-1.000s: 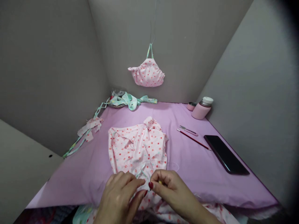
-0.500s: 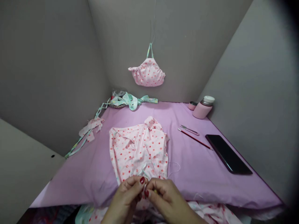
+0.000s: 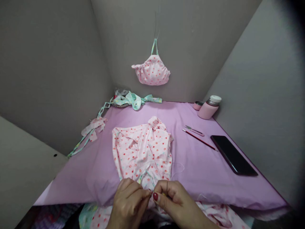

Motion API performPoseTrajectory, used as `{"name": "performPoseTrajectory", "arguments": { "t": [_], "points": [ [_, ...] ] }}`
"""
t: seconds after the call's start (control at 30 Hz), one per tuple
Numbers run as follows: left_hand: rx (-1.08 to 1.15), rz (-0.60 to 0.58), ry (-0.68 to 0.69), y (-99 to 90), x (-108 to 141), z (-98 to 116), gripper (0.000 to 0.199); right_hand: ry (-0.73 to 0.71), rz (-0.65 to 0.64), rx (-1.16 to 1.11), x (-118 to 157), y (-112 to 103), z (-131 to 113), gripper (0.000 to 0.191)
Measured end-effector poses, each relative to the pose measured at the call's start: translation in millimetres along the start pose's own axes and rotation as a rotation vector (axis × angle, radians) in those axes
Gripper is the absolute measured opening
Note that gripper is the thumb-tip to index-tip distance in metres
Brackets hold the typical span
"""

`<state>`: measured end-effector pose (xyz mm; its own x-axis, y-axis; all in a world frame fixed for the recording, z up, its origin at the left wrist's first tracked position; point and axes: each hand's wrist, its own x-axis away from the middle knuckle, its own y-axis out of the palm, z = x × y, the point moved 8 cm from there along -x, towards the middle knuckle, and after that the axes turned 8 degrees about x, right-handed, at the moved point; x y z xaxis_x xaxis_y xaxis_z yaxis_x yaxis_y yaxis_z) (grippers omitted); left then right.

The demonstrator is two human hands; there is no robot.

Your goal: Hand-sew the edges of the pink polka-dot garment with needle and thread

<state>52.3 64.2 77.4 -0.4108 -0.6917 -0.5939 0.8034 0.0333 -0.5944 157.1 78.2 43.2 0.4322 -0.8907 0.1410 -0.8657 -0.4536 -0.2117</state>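
- Cloth (image 3: 143, 152), pink with red dots, lies bunched at lower center of the frame on a lilac sheet (image 3: 71, 181), and a dotted length of it hangs past the sheet's front edge at the bottom.
- Left hand (image 3: 128, 200), at bottom center, has its fingers curled and pressed together against the cloth's near edge; exactly what they pinch is hidden.
- Right hand (image 3: 176, 203), just beside it, pinches something small between thumb and forefinger, with a thin dark needle (image 3: 167, 187) standing above it. The fingertips of both hands nearly touch.
- Green tape (image 3: 145, 176) runs along the cloth just above the hands.
- Thread (image 3: 178, 168), white and looped, lies on the sheet right of the cloth.
- Snips (image 3: 194, 130) and a red pencil (image 3: 199, 140) lie side by side at center right, with a black phone (image 3: 233, 155) beside them nearer the right wall.
- Jar (image 3: 208, 108), pink, stands at the far right corner of the sheet, just beside a small tin (image 3: 197, 105).
- Mask (image 3: 151, 71), matching the cloth, hangs against the far wall at upper center.
- Scraps (image 3: 94, 125) with a long green tie (image 3: 83, 141) lie at the sheet's left edge, and a green tangle (image 3: 130, 100) lies in the far corner.
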Motion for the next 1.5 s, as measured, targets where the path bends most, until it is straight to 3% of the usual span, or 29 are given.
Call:
{"name": "performPoseTrajectory", "arguments": {
  "t": [0.2,0.47,0.7,0.8,0.9,0.97,1.1,1.2,1.3,1.37,1.43,1.5],
  "points": [
    [0.118,-0.065,-0.205,2.9,2,-12,0.022,0.053,0.045,-0.029,0,-8,7,0.036],
    [0.906,0.042,-0.676,23.5,16,-38,0.027,0.054,0.01,-0.082,-2,-1,11,0.037],
    [0.955,0.05,-0.884,20.3,43,-56,0.021,0.027,0.081,0.004,6,-11,14,0.035],
    [0.745,-0.047,-0.822,11.8,44,-56,0.01,0.048,0.074,-0.016,9,-11,14,0.034],
    [0.486,-0.186,-0.506,7.6,29,-37,0.015,0.022,0.045,0.029,9,-7,7,0.033],
    [0.376,-0.209,-0.378,5.1,22,-29,0.017,-0.008,0.022,0.048,10,-5,2,0.033],
    [0.385,-0.227,-0.555,0.9,26,-45,0.016,0.015,0.012,0.004,12,-7,4,0.036],
    [0.588,-0.248,-0.738,0.8,32,-51,0.021,0.036,0.011,-0.049,11,-5,7,0.039],
    [1.003,-0.082,-0.944,-1.1,38,-47,0.026,0.06,-0.058,-0.174,7,4,9,0.039],
    [1.222,0.115,-1.068,-6.3,43,-48,0.028,0.1,0.0,-0.317,2,-5,10,0.037],
    [1.334,0.297,-1.125,-16.4,49,-53,0.028,0.121,0.175,-0.444,-1,-36,10,0.035],
    [1.335,0.438,-1.126,-32.8,58,-67,0.029,0.097,0.377,-0.517,0,-82,5,0.035]
  ]
}}
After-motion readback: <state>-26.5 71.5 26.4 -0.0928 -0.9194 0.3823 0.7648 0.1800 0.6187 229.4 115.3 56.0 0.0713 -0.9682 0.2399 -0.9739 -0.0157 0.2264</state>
